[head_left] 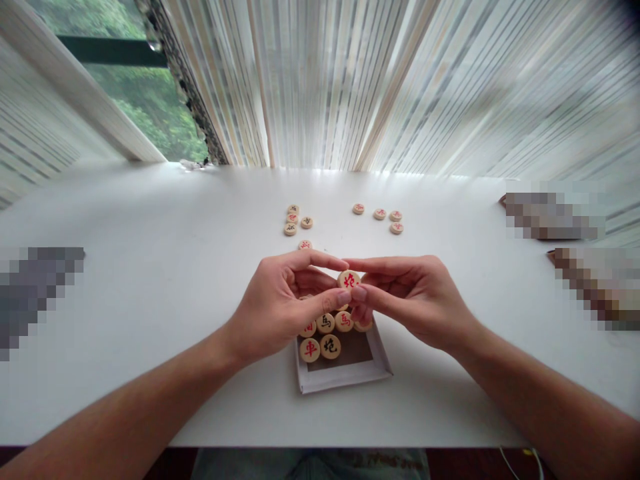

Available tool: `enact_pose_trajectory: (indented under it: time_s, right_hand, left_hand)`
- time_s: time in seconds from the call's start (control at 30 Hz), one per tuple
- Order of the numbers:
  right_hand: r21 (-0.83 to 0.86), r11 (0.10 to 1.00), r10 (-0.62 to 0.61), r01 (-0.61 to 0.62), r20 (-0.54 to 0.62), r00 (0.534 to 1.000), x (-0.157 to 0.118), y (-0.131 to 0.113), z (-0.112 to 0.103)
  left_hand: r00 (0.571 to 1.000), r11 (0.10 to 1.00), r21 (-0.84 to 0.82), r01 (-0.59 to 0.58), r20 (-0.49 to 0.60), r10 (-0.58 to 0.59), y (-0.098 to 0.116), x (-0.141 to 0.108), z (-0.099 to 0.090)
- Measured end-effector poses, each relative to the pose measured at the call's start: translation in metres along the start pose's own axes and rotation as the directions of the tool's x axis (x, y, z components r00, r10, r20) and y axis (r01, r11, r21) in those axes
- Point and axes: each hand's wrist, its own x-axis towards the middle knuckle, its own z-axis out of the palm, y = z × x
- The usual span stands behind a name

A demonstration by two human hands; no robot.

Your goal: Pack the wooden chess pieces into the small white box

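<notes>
Between the fingertips of my left hand (pixel 300 293) and my right hand (pixel 405 293) is a round wooden Chinese chess piece (pixel 349 281) with a red character on its face. Both hands pinch it, thumbs at the front and forefingers at the top. Beneath them lies a shallow white box (pixel 345 381) with a dark bottom. In it sit several chess pieces, among them one with a red character (pixel 310 350) and one with a black character (pixel 331 347) in the front row. My hands hide the back part of the box.
Farther back on the white table (pixel 150 300) lie more loose chess pieces: a cluster at left (pixel 291 229), a single red one (pixel 305 245) behind my left hand, and several red ones (pixel 380 214) at right. Blurred flat objects lie at both sides. A striped curtain (pixel 310 87) hangs behind.
</notes>
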Motion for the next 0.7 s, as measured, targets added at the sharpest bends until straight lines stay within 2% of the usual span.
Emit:
enact_pose_trajectory:
  time_s: [0.27,0.47,0.6,0.7]
  right_hand:
    - [0.066,0.990,0.126,-0.125,-0.023,0.992,0.0001,-0.0043,0.0009]
    - [0.084,0.979,0.190,-0.186,-0.032,0.981,0.0025,-0.0056,0.0029]
    - [0.041,0.984,0.173,-0.172,-0.025,0.985,0.0019,-0.0075,0.0037]
    - [0.023,0.988,0.154,-0.154,-0.009,0.988,0.0010,-0.0081,0.0024]
  left_hand:
    - [0.998,0.994,0.091,-0.062,0.005,0.061,0.0041,-0.0023,-0.0018]
    - [0.980,0.931,0.308,-0.197,0.027,0.198,0.0007,-0.0030,0.0006]
    - [0.981,0.925,0.328,-0.195,0.060,0.185,0.0031,-0.0034,0.0016]
    - [0.985,0.936,0.310,-0.169,0.033,0.167,0.0056,-0.0032,0.0015]
